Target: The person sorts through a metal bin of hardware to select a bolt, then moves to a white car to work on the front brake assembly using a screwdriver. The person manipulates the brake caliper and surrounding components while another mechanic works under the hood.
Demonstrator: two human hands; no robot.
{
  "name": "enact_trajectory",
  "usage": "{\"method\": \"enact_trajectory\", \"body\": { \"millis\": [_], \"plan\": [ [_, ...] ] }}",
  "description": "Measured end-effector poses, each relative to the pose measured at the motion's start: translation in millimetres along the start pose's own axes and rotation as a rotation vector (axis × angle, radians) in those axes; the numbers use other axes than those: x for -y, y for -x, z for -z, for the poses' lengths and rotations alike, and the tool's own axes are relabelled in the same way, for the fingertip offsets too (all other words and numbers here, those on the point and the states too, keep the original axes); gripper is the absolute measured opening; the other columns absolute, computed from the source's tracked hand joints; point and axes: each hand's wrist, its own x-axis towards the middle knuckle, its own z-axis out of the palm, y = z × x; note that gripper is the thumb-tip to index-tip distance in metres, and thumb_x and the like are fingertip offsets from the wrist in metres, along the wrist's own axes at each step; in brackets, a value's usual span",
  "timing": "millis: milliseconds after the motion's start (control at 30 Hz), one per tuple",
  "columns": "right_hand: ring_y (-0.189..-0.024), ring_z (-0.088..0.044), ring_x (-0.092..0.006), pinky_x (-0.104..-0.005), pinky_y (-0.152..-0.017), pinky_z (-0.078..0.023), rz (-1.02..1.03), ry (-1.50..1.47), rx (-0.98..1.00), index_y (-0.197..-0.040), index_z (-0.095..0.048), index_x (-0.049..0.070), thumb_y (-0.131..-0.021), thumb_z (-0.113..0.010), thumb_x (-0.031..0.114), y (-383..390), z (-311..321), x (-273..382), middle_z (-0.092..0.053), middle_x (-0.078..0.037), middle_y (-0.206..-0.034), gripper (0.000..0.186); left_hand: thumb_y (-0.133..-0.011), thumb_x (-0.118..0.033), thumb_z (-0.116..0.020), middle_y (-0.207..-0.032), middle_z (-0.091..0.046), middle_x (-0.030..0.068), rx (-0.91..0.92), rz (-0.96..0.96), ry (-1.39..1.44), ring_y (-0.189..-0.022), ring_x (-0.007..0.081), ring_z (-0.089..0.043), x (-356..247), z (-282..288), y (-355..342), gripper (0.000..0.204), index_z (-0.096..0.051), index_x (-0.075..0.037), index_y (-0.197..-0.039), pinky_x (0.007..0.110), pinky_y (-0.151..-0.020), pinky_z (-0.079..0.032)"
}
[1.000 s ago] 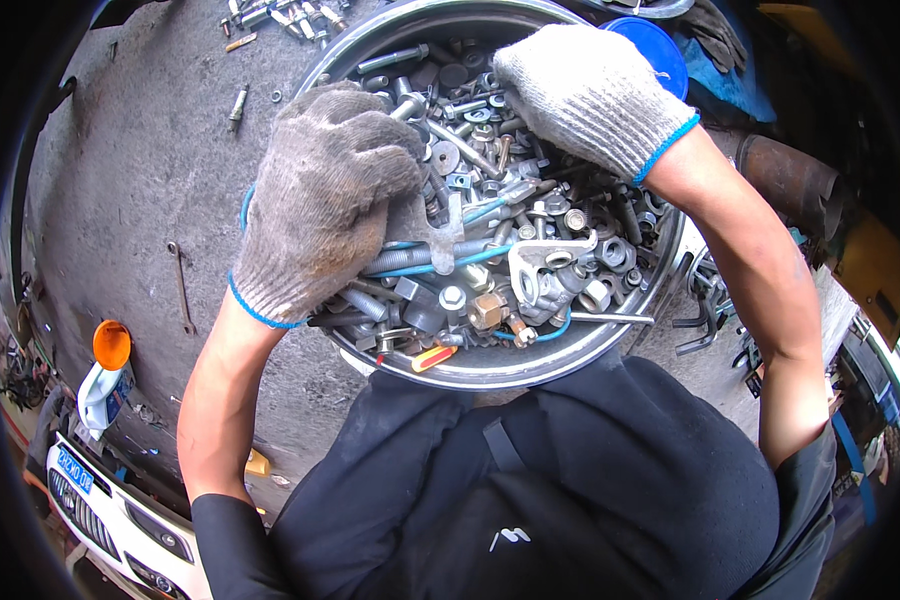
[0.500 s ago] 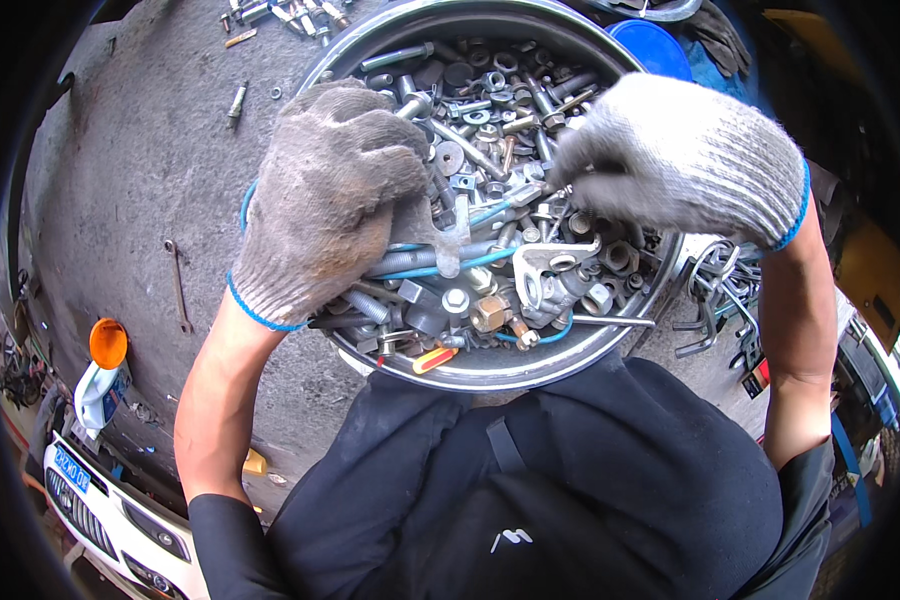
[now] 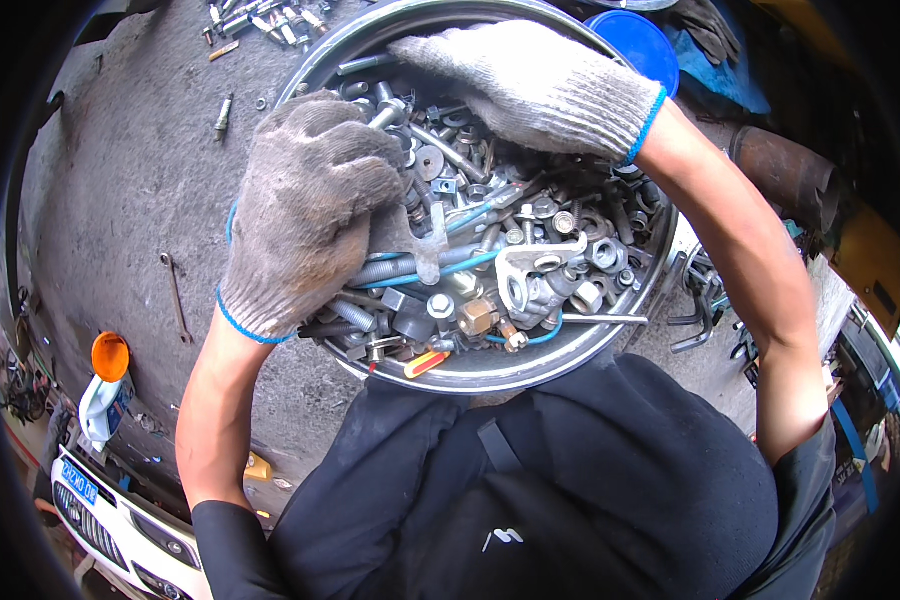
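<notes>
A round metal basin (image 3: 530, 375), perhaps a wheel rim, holds a heap of bolts, nuts and washers (image 3: 460, 155). My left hand (image 3: 315, 215), in a grey knit glove, is closed on a flat grey metal bracket (image 3: 420, 240) with a forked end, over the basin's left side. In a paler glove, my right hand (image 3: 535, 85) reaches across the far part, fingers stretched leftward near a long bolt (image 3: 365, 65); its thumb is mostly hidden. Toward the near side lie a light metal lever bracket (image 3: 530, 270), a brass-coloured nut (image 3: 477, 317) and a red-and-yellow piece (image 3: 427, 364).
Loose bolts (image 3: 270, 22) lie on the concrete floor (image 3: 140, 200) at the far left, with a wrench (image 3: 176, 297) nearer. A blue lid (image 3: 638, 48) is behind the basin. Metal hooks (image 3: 698, 300) lie to its right. A bottle with an orange funnel (image 3: 110, 356) stands left, by a white car (image 3: 135, 535).
My right hand has moved left and away from me, from the basin's right side to its far part. My left hand keeps its hold on the bracket.
</notes>
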Motion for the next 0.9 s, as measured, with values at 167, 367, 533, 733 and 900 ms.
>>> {"method": "enact_trajectory", "body": {
  "millis": [167,367,533,733,900],
  "plan": [
    [-0.095,-0.072,-0.0368,-0.0466,-0.086,-0.057,0.064,0.121,-0.192,-0.129,-0.066,0.004,-0.093,-0.062,0.006,0,-13,-4,-0.072,-0.022,-0.113,0.036,-0.065,-0.001,-0.069,-0.097,-0.073,0.0106,-0.049,-0.030,-0.020,-0.103,0.0368,-0.067,0,0,-6,0.017,-0.072,-0.005,-0.081,0.050,-0.097,-0.051],
    [-0.092,-0.075,-0.0349,-0.0457,-0.081,-0.060,-0.077,0.349,-0.135,-0.135,-0.064,0.006,-0.102,-0.061,0.017,-10,-40,1,-0.074,-0.022,-0.108,0.035,-0.066,0.000,-0.069,-0.096,-0.073,0.0108,-0.039,-0.010,-0.049,-0.103,0.0368,-0.067,-3,-2,-6,0.016,-0.072,-0.005,-0.080,0.050,-0.098,-0.051],
    [-0.080,-0.075,-0.0337,-0.0467,-0.069,-0.060,-0.061,0.392,-0.123,-0.129,-0.067,0.007,-0.100,-0.066,0.029,-7,-39,3,-0.075,-0.018,-0.091,0.037,-0.067,-0.001,-0.069,-0.094,-0.072,0.0102,-0.029,-0.019,-0.077,-0.103,0.0352,-0.067,-3,-2,-8,0.013,-0.072,-0.006,-0.080,0.049,-0.097,-0.051],
    [-0.080,-0.073,-0.0342,-0.0468,-0.070,-0.058,-0.163,0.328,-0.041,-0.110,-0.074,0.010,-0.099,-0.067,0.028,-12,-29,4,-0.072,-0.015,-0.086,0.022,-0.076,-0.001,-0.069,-0.105,-0.070,0.0148,0.142,-0.039,-0.215,-0.106,0.0363,-0.064,-12,2,-18,0.018,-0.074,-0.005,-0.093,0.049,-0.097,-0.050],
    [-0.100,-0.069,-0.0327,-0.0442,-0.084,-0.058,-0.137,0.315,0.021,-0.123,-0.069,0.010,-0.095,-0.069,0.018,6,-27,12,-0.065,-0.016,-0.120,0.028,-0.083,-0.024,-0.071,-0.098,-0.068,0.0148,0.179,0.050,-0.407,-0.097,0.0323,-0.066,-13,6,-27,0.023,-0.079,-0.007,-0.097,0.049,-0.086,-0.053]
  ]
}}
